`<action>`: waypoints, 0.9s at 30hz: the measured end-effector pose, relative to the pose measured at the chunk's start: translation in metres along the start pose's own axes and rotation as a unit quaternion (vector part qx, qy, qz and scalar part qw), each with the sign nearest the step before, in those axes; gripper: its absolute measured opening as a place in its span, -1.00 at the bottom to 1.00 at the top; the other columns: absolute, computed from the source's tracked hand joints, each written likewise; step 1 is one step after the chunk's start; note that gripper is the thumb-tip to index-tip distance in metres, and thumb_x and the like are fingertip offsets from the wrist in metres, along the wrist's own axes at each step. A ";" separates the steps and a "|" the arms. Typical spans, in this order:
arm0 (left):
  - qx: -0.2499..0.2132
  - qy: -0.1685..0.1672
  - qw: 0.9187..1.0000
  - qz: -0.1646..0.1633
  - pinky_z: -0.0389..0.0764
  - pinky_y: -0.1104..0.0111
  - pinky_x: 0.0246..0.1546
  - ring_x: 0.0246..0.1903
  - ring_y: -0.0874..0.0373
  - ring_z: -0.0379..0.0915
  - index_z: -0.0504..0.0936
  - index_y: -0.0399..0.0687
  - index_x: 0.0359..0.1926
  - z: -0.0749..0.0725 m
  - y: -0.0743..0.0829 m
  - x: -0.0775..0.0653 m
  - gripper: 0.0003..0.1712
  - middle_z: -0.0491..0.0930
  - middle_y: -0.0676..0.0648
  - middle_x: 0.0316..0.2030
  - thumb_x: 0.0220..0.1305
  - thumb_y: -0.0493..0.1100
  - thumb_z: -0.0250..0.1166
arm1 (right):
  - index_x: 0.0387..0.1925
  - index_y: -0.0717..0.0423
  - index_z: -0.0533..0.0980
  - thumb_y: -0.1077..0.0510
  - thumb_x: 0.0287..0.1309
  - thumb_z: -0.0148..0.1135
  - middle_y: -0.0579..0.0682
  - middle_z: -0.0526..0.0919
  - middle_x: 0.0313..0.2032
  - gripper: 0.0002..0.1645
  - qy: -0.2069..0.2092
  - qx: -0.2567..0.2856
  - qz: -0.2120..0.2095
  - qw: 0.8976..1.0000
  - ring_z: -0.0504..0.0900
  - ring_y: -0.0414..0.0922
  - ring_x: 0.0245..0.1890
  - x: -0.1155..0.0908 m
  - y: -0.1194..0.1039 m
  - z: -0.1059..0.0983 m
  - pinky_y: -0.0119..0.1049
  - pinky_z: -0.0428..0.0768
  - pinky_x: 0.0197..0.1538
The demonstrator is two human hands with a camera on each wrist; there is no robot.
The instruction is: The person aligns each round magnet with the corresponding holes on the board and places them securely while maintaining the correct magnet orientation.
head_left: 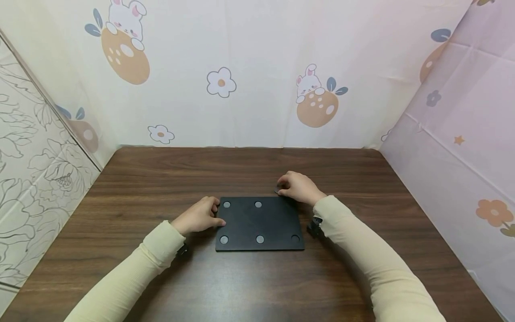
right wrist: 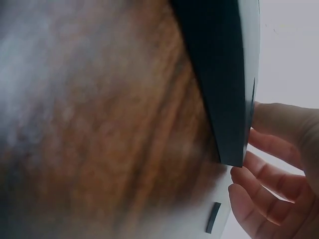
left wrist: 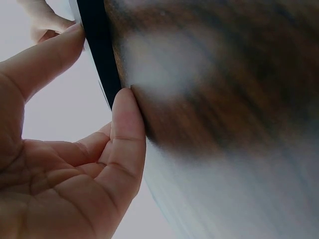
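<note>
On the table lies a flat black board (head_left: 277,221) with round recesses; several hold light grey discs (head_left: 260,239), while the near-right recess (head_left: 295,239) has no disc. My left hand (head_left: 199,215) grips the board's left edge, thumb on top and fingers along the side, as the left wrist view also shows. Beyond the far right corner, my right hand (head_left: 299,187) reaches down with its fingertips beside a small disc (head_left: 276,190). In the right wrist view that disc (right wrist: 213,217) appears edge-on, slightly apart from the fingers, with the thumb and fingers spread.
The brown wooden table (head_left: 193,165) extends around the board. A patterned curtain (head_left: 257,112) hangs behind its far edge, and another covering (head_left: 462,156) is on the right. Each wrist carries a small black device (head_left: 315,226).
</note>
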State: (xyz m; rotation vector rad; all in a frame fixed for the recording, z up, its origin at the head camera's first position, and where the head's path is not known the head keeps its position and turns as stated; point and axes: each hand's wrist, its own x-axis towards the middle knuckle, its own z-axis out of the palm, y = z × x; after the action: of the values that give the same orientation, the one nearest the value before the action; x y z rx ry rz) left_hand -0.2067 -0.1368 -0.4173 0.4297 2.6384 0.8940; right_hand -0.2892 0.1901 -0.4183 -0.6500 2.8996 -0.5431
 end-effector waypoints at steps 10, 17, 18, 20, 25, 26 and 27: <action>-0.001 -0.001 1.000 0.001 0.54 0.14 -0.04 -0.12 0.02 0.47 0.36 -0.44 0.25 0.000 0.002 -0.001 -0.21 0.49 -0.22 -0.06 0.13 -0.08 0.46 | -0.01 0.02 0.65 0.02 0.21 0.34 -0.01 0.57 -0.14 -0.66 -0.015 0.001 0.001 1.000 0.58 -0.09 -0.20 0.002 0.001 0.001 -0.12 0.58 -0.07; 0.000 0.001 1.000 0.001 0.54 0.13 -0.04 -0.12 0.02 0.47 0.37 -0.44 0.24 0.002 0.000 -0.001 -0.22 0.49 -0.23 -0.06 0.12 -0.09 0.47 | -0.04 0.01 0.67 0.01 0.20 0.35 -0.03 0.56 -0.15 -0.69 -0.018 0.005 0.001 1.000 0.58 -0.10 -0.21 0.000 0.001 0.002 -0.13 0.58 -0.07; 0.000 0.001 1.000 0.000 0.54 0.13 -0.04 -0.12 0.02 0.47 0.37 -0.44 0.24 0.002 0.000 -0.001 -0.22 0.50 -0.23 -0.06 0.12 -0.09 0.47 | -0.04 0.00 0.67 0.01 0.20 0.35 -0.03 0.56 -0.16 -0.69 -0.018 0.004 0.001 1.000 0.58 -0.11 -0.21 0.000 0.001 0.002 -0.13 0.58 -0.07; 0.001 0.001 1.000 0.000 0.54 0.13 -0.04 -0.12 0.02 0.47 0.37 -0.44 0.24 0.002 0.001 -0.001 -0.22 0.50 -0.23 -0.06 0.12 -0.09 0.47 | -0.05 0.00 0.67 0.01 0.20 0.36 -0.03 0.56 -0.17 -0.69 -0.017 0.004 0.001 1.000 0.58 -0.11 -0.22 -0.001 0.000 0.001 -0.13 0.58 -0.08; 0.005 0.003 1.000 0.000 0.53 0.14 -0.06 -0.13 0.03 0.45 0.39 -0.43 0.22 0.002 0.001 -0.001 -0.24 0.50 -0.21 -0.08 0.12 -0.09 0.47 | -0.05 0.02 0.67 0.03 0.21 0.34 -0.02 0.56 -0.19 -0.70 -0.017 0.003 -0.004 1.000 0.56 -0.12 -0.25 -0.002 -0.002 -0.001 -0.16 0.57 -0.13; 0.007 0.004 1.000 0.001 0.52 0.14 -0.06 -0.13 0.03 0.45 0.39 -0.43 0.21 0.002 0.001 -0.001 -0.25 0.50 -0.21 -0.09 0.12 -0.09 0.47 | -0.05 0.03 0.67 0.04 0.22 0.34 -0.02 0.56 -0.19 -0.71 -0.018 0.003 -0.005 1.000 0.56 -0.12 -0.26 -0.002 -0.002 -0.002 -0.16 0.57 -0.14; 0.008 0.005 1.000 0.002 0.52 0.14 -0.06 -0.13 0.03 0.44 0.40 -0.42 0.20 0.002 0.001 -0.001 -0.25 0.50 -0.20 -0.10 0.11 -0.09 0.47 | -0.05 0.02 0.67 0.04 0.22 0.34 -0.02 0.56 -0.20 -0.71 -0.018 0.003 -0.005 1.000 0.56 -0.12 -0.26 -0.002 -0.003 -0.002 -0.17 0.57 -0.14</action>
State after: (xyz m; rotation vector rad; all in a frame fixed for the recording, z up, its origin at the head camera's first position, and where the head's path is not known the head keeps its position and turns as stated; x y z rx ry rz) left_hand -0.2049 -0.1352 -0.4178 0.4346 2.6564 0.8781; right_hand -0.2867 0.1893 -0.4153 -0.6660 2.8612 -0.5362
